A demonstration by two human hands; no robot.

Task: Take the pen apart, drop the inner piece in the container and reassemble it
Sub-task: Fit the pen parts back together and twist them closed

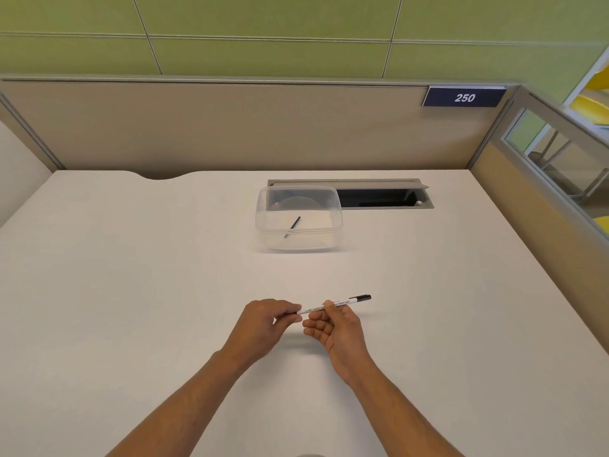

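Both hands, left hand (pixel 263 319) and right hand (pixel 333 328), pinch the pen (pixel 342 302).

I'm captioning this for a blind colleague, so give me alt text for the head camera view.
Two bare hands hold a slim white pen with a black cap above a white desk: the left hand pinches its end, the right hand grips its middle. Farther back, a clear plastic container holds a thin dark inner piece.

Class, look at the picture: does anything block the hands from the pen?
No. The left hand pinches one end of the pen and the right hand grips its barrel; nothing lies between.
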